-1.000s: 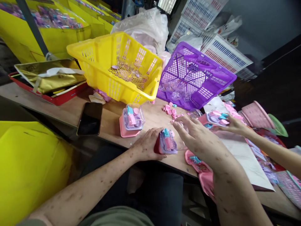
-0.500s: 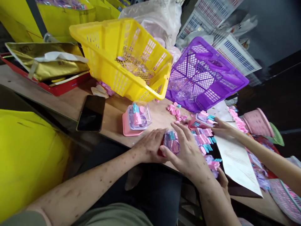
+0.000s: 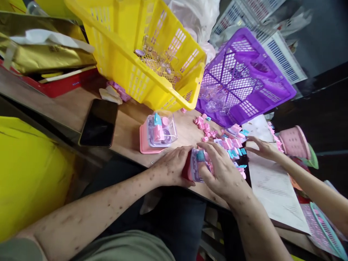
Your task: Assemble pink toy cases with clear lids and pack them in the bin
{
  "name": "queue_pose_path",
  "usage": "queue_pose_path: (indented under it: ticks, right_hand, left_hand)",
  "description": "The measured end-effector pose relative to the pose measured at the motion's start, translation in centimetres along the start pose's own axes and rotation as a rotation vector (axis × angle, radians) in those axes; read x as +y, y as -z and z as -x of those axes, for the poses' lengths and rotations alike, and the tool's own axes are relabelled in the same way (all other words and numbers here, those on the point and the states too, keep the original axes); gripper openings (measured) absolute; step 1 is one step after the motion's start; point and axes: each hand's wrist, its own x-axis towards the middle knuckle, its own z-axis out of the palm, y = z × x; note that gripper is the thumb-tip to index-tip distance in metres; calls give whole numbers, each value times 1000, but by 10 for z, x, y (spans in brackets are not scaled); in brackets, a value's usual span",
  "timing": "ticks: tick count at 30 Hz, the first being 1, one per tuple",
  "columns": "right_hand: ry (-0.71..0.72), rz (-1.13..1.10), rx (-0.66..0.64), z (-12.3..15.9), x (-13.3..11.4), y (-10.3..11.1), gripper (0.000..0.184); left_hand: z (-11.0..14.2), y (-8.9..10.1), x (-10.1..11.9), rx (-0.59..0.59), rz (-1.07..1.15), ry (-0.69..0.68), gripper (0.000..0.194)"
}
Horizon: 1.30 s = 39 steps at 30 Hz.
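Observation:
My left hand (image 3: 174, 165) is wrapped around the dark pink base of a small plastic box (image 3: 193, 165) at the table's front edge. The box is tipped on its side, its clear cover facing right, with teal and pink pieces inside. My right hand (image 3: 221, 170) curls over the clear side, thumb and fingers pressed on it, hiding part of it. A similar box (image 3: 159, 132) with a light pink base and clear cover stands on the table, left of my hands. Beyond my right hand lie rows of pink, teal and lilac toy pieces (image 3: 231, 143).
A yellow basket (image 3: 130, 72) and a tilted purple basket (image 3: 244, 76) stand behind, with clear parts inside. A phone (image 3: 98, 123) and a red tray (image 3: 67, 80) are on the left. From the right reaches another person's hand (image 3: 263, 149), over a white sheet (image 3: 272, 185).
The view has shifted closer. My right hand has closed more tightly against the box's clear side. The other person's upper hand has come away from the pink pieces; their lower hand no longer shows.

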Motion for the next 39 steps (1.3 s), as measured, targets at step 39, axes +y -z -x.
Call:
queue_pose_path:
  ticks: [39]
  right_hand:
    - [-44,187,-133,-16,-20,1,49]
  left_hand:
    - [-3,6,8,-127,-92,120,93]
